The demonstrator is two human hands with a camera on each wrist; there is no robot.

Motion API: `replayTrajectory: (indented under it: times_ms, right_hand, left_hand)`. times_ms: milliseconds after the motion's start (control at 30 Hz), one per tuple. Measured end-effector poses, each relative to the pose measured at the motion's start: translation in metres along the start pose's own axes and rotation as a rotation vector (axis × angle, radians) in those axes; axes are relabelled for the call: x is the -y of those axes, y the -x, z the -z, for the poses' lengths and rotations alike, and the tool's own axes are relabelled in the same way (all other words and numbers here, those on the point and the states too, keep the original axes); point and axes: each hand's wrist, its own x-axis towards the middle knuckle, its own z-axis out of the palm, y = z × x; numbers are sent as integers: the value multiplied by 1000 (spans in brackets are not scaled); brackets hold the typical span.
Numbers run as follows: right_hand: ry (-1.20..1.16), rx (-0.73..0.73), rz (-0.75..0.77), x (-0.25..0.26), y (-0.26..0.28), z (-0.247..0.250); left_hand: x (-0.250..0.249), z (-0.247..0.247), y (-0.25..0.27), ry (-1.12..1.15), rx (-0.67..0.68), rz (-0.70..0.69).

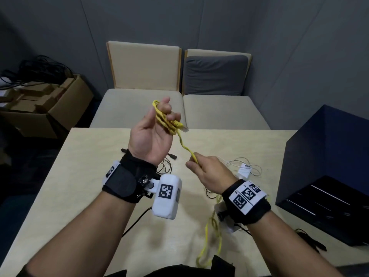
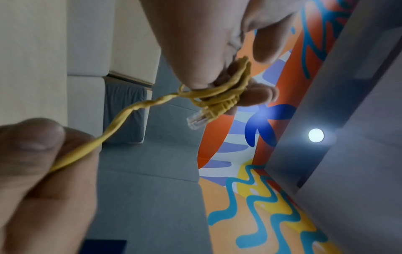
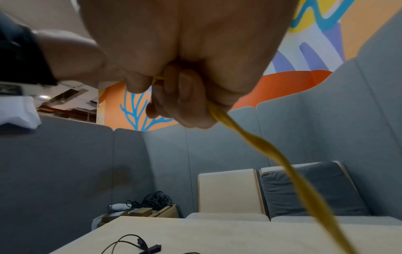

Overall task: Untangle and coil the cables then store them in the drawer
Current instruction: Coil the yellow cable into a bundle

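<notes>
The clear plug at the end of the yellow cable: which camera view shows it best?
The left wrist view: the clear plug is close and sharp below the left hand. The head view shows it small; the right wrist view does not show it.

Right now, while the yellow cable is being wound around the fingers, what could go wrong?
1. The yellow cable looks twisted between the left hand and the right hand; the kinks may get wound into the coil.
2. Its slack lies on the table near the white cable and might drag it along.
3. The loops sit tight on the left fingers with the plug loose, so the coil may spring open when slid off.
</notes>
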Motion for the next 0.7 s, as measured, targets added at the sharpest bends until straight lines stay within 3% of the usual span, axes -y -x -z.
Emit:
replayTrajectory:
  times_ms: [300,500,600,700]
  right_hand:
    - [-7,-99,79,16,4,17]
    - [-190,-96,75,9,4,21]
    - [-96,-241,151,5,3,28]
    - [8,-344,260,7,-2,41]
  left_hand:
    - [8,6,-14,-371,-167,-223]
    - [11,21,-12,-911,-146,-332]
    - [14,31,-9,-1188,-68,-268]
    - [17,40,-7,-1369,5,-55]
